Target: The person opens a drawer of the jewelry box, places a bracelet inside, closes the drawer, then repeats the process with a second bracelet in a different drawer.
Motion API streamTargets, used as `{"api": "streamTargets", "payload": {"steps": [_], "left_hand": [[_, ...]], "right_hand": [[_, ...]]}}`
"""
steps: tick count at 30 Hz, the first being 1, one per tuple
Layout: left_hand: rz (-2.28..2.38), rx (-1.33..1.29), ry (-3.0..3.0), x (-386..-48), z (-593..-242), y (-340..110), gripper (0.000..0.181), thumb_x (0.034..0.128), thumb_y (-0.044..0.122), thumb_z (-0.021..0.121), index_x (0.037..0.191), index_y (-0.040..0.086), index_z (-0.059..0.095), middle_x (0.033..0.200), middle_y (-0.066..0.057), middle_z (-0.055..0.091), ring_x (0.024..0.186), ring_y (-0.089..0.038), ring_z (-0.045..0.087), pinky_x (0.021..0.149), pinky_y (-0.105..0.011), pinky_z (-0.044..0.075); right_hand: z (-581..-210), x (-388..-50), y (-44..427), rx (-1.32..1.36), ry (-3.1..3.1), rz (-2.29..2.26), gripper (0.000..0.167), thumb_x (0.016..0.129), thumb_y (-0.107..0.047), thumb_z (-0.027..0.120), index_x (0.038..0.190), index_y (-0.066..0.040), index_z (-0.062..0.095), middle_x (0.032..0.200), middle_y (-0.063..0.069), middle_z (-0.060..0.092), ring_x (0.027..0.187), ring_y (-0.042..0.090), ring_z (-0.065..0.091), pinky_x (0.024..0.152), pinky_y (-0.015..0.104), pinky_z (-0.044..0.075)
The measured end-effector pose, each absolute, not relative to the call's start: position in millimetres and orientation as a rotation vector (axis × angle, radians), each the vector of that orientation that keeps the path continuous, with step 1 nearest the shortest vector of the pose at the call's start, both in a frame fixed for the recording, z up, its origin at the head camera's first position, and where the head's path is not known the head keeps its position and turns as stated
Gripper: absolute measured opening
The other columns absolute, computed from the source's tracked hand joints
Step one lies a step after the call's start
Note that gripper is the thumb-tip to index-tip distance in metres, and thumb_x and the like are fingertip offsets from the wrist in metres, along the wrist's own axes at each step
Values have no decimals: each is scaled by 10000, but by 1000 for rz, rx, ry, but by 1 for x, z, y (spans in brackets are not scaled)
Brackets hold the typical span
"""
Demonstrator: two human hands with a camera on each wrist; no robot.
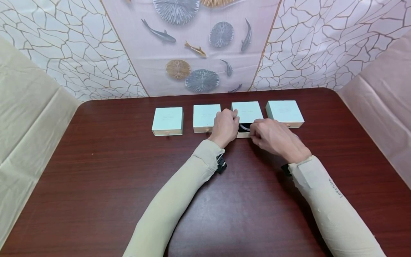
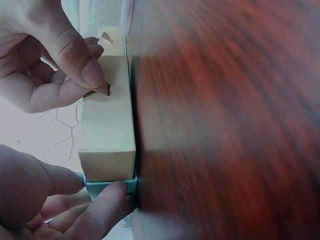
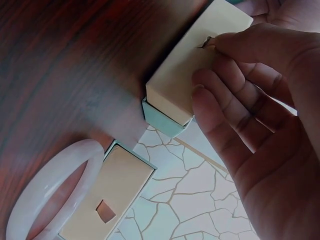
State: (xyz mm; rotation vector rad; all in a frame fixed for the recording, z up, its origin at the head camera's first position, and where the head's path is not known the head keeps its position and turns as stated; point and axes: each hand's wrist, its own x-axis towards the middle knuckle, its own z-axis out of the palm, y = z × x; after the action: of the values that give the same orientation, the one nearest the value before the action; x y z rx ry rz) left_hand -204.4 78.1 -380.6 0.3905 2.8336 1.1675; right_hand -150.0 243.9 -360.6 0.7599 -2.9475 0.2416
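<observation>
My left hand (image 1: 226, 126) grips the mint-green outer sleeve (image 1: 247, 111) of the third box from the left, its thumb and fingers on the sleeve's sides in the left wrist view. My right hand (image 1: 273, 137) pinches the small brown pull tab (image 3: 206, 43) on the front of that box's cream drawer (image 2: 107, 120). The drawer stands partly out of the sleeve. Inside its dark interior, the curve of a pale bangle (image 1: 244, 127) shows. Another pale bangle (image 3: 47, 187) appears beside the rightmost box (image 1: 284, 111) in the right wrist view; my right hand mostly hides it from the head camera.
Two more mint boxes (image 1: 167, 119) with cream drawer fronts stand to the left, in the same row. All sit near the far edge of a dark red-brown wooden table (image 1: 112, 160). Behind rises a patterned cloth backdrop (image 1: 205, 46).
</observation>
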Motion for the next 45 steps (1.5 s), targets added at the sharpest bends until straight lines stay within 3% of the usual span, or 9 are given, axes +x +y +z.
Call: {"api": "streamTargets", "payload": {"steps": [4, 9, 11, 15, 19, 22, 24, 37, 45], "left_hand": [[1160, 390, 2838, -205, -381, 79, 464, 1075, 192, 531, 637, 122, 671, 1417, -17, 644, 537, -165, 563, 506, -211, 355], [1133, 383, 2849, -205, -380, 78, 314, 1075, 191, 528, 971, 145, 821, 1442, -2, 619, 569, -179, 596, 511, -213, 357], [1129, 380, 2853, -204, -380, 77, 277, 1074, 192, 531, 1153, 167, 796, 1439, -1, 620, 637, -198, 648, 534, -214, 383], [1121, 371, 2863, -204, -380, 77, 297, 1069, 196, 541, 1309, 193, 715, 1422, 8, 633, 796, -228, 717, 592, -214, 428], [1128, 372, 2851, -205, -380, 78, 289, 1073, 198, 534, 1042, 142, 817, 1437, 11, 620, 670, -209, 670, 540, -214, 388], [1138, 375, 2832, -205, -380, 78, 389, 1077, 200, 524, 785, 114, 766, 1461, 9, 598, 534, -180, 568, 487, -219, 334], [1144, 376, 2832, -205, -380, 78, 412, 1076, 199, 527, 732, 114, 737, 1461, 7, 598, 506, -157, 532, 480, -216, 326], [1147, 379, 2842, -205, -380, 77, 364, 1071, 190, 539, 797, 127, 769, 1433, 10, 625, 566, -170, 586, 501, -214, 337], [1133, 388, 2865, -205, -381, 77, 273, 1070, 190, 540, 1090, 172, 811, 1422, 6, 634, 670, -203, 669, 541, -212, 381]], "right_hand": [[-361, -151, 244, 765, -2947, 248, 185, 831, 54, 638, 798, -115, 708, 787, -13, 670, 700, 132, 599, 635, 332, 517], [-361, -152, 245, 758, -2949, 249, 174, 833, 51, 644, 804, -110, 705, 792, -11, 669, 704, 137, 602, 635, 332, 520], [-361, -151, 245, 755, -2948, 249, 175, 831, 52, 645, 802, -111, 703, 792, -14, 665, 703, 137, 600, 630, 331, 517], [-362, -151, 245, 754, -2940, 247, 178, 828, 53, 639, 796, -113, 696, 790, -15, 659, 700, 138, 599, 622, 329, 512], [-362, -151, 245, 752, -2934, 242, 167, 829, 50, 644, 797, -107, 691, 789, -10, 654, 699, 143, 600, 623, 333, 514], [-362, -151, 245, 748, -2934, 233, 157, 832, 47, 651, 804, -102, 693, 793, -5, 652, 702, 147, 599, 631, 338, 518], [-362, -151, 245, 746, -2935, 229, 152, 834, 45, 655, 809, -99, 696, 798, -4, 652, 704, 148, 600, 635, 340, 521], [-364, -154, 244, 748, -2922, 232, 141, 840, 35, 653, 816, -94, 703, 802, 19, 654, 696, 158, 608, 638, 350, 521], [-365, -154, 245, 742, -2924, 229, 144, 839, 36, 657, 817, -99, 702, 808, 11, 651, 701, 160, 608, 645, 352, 522]]}}
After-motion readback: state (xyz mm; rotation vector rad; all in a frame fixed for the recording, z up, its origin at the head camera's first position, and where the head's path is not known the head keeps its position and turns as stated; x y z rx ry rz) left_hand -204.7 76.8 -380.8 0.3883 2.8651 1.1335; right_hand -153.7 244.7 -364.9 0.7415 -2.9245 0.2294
